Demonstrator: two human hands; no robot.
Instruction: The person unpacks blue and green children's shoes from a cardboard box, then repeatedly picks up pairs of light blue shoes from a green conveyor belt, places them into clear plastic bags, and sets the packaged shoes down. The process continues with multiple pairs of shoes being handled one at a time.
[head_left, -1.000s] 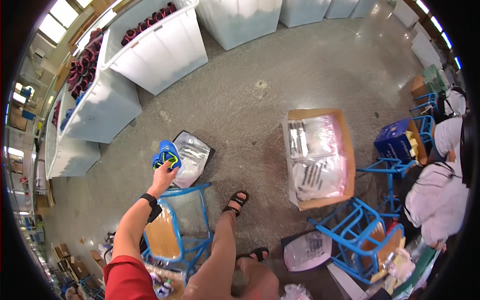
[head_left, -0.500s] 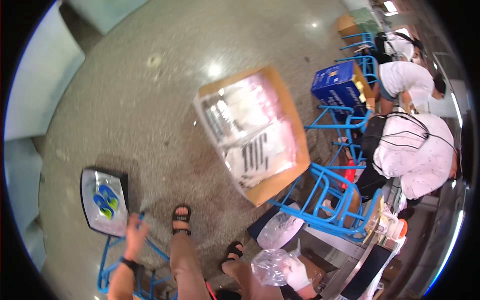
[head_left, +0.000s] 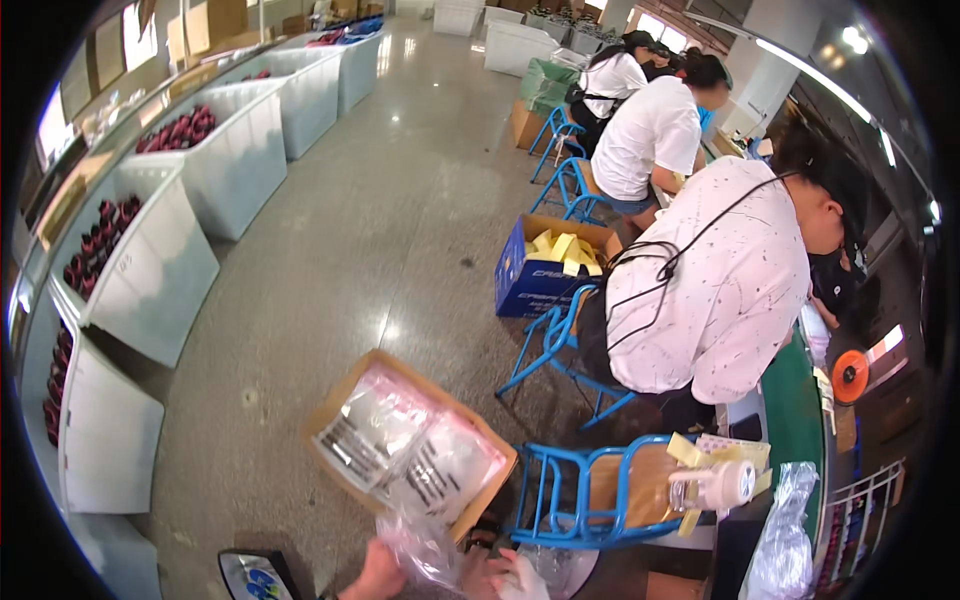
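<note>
Pinching a clear bag (head_left: 425, 548) with left hand (head_left: 378, 574), apparently for a steady hold, near a carton (head_left: 485, 488), with right hand (head_left: 505, 577) close by (cannot tell fingers' state).

Low in the head view, a clear plastic bag (head_left: 425, 548) lies between the left hand (head_left: 378, 572) and the right hand (head_left: 512, 578), though blur makes it hard to tell how the fingers grip it. Just beyond is an open cardboard box (head_left: 487, 488) filled with flat plastic packages (head_left: 400, 440). Blue shoes (head_left: 262, 583) lie in a dark-edged container (head_left: 235, 572), cut off by the lower edge. To the right, a pale bottle (head_left: 715, 487) rests on a blue-framed stool (head_left: 650, 488). Farther up, a blue box (head_left: 540, 290) holds yellow pieces (head_left: 562, 248), near a seated person in a speckled top (head_left: 705, 280), while large white bins (head_left: 240, 165) line the left side
</note>
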